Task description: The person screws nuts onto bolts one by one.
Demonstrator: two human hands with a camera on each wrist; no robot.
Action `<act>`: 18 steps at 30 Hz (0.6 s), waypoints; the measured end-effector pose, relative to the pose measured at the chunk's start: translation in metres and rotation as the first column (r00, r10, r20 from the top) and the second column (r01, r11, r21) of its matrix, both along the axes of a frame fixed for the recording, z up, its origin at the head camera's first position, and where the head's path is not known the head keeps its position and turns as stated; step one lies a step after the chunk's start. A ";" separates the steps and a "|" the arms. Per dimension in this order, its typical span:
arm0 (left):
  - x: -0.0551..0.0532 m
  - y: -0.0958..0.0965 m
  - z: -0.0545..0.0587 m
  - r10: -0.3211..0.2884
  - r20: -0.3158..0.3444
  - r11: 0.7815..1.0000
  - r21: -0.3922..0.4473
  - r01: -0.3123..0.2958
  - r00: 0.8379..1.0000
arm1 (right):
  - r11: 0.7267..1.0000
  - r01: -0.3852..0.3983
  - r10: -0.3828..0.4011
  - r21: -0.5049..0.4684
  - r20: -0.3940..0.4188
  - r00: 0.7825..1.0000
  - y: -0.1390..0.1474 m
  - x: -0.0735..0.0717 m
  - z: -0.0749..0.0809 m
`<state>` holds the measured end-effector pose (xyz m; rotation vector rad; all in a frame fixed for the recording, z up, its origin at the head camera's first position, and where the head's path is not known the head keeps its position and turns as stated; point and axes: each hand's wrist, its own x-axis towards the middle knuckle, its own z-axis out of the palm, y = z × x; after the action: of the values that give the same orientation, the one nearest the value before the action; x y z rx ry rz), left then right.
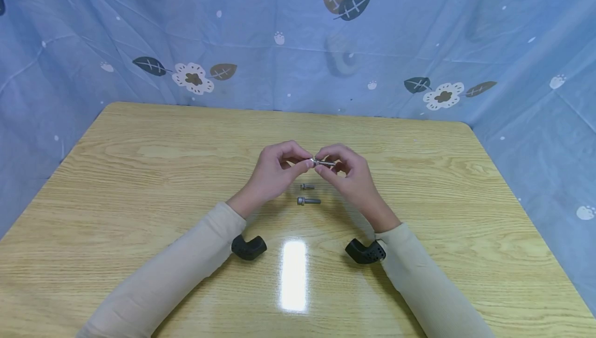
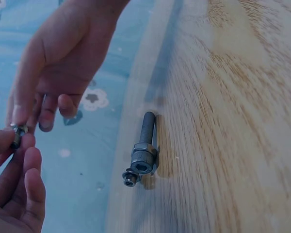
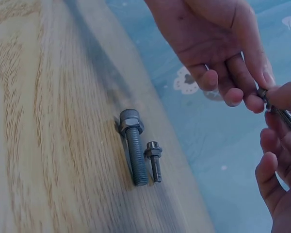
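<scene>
Over the middle of the table, my left hand point(image 1: 278, 168) pinches the head end of a silver bolt point(image 1: 327, 163) between thumb and fingers. My right hand point(image 1: 348, 171) pinches the same bolt just beyond the head, around what looks like a nut; its fingers partly hide this. The threaded shank point(image 3: 289, 121) points toward the right hand. Below the hands, on the wood, lie a small bolt point(image 1: 307, 187) and a thicker, longer grey bolt point(image 1: 309, 201). In the right wrist view, each carries a nut up against its head, the large nut point(image 3: 131, 125) being hexagonal.
The wooden table point(image 1: 163, 172) has its far edge against a blue patterned cloth point(image 1: 261, 27). A black curved wrist mount point(image 1: 249, 248) sticks inward from the left sleeve, and another black mount point(image 1: 365, 251) from the right. A bright light reflection point(image 1: 294, 276) shows on the near tabletop.
</scene>
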<state>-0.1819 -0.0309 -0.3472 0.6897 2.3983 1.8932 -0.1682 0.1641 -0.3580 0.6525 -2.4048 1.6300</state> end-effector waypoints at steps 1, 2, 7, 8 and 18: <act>0.000 0.000 0.000 -0.001 -0.001 1.000 -0.001 0.001 1.000 | 1.000 0.011 -0.011 0.008 0.012 1.000 0.000 0.000 0.000; 0.000 0.000 0.000 -0.001 -0.003 1.000 -0.003 0.001 1.000 | 1.000 0.021 -0.022 0.017 0.025 0.999 0.000 0.000 0.000; 0.000 0.000 0.000 -0.002 0.002 1.000 0.003 0.002 1.000 | 0.999 0.035 -0.037 0.031 0.049 0.998 -0.001 0.000 0.000; 0.000 0.000 0.000 -0.002 0.003 1.000 0.005 0.002 1.000 | 0.999 0.030 -0.031 0.023 0.041 0.999 -0.001 0.001 0.000; 0.000 -0.001 -0.002 -0.001 -0.005 1.000 -0.001 0.001 1.000 | 1.000 -0.018 0.018 -0.001 -0.023 1.000 0.000 0.001 0.000</act>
<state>-0.1818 -0.0316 -0.3488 0.6963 2.4008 1.8914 -0.1672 0.1639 -0.3576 0.6902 -2.3891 1.6212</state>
